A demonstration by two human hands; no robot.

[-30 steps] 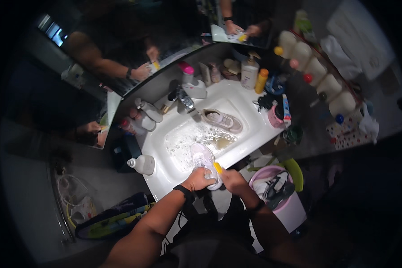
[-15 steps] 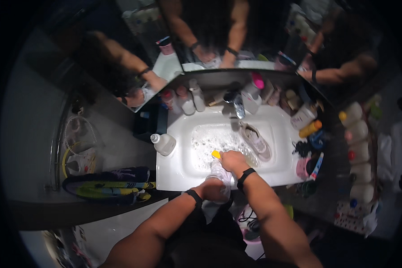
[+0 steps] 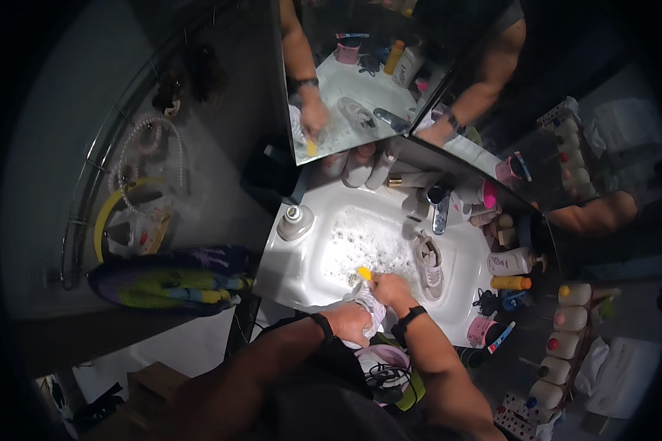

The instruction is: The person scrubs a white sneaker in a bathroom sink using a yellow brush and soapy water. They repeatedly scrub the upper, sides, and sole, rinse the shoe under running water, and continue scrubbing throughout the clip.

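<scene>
1. We're looking straight down at a white sink [image 3: 294, 272], centre of the frame, its basin full of suds.
2. Our left hand [image 3: 348, 323] sits at the lower rim of the sink, fingers curled closed around a white shoe [image 3: 368, 312] and pinning it against the edge.
3. Our right hand [image 3: 391, 289] is just up and to the right of the left, touching the same shoe, its fingers pinched on a yellow-handled brush [image 3: 363, 274].
4. Here's the relation that counts: the brush tip pokes toward the upper left from the right hand, out over the foam, while the shoe lies directly beneath and between both hands. The right hand is the nearer one to the brush end; the left only steadies.
5. We can't make out the held shoe's long axis; the hands cover most of it.
6. A second shoe [image 3: 428, 263] lies in the right part of the basin, toe to heel running top to bottom of the frame, just right of our right hand and apart from it.
7. The tap [image 3: 441, 209] stands above that shoe.
</scene>
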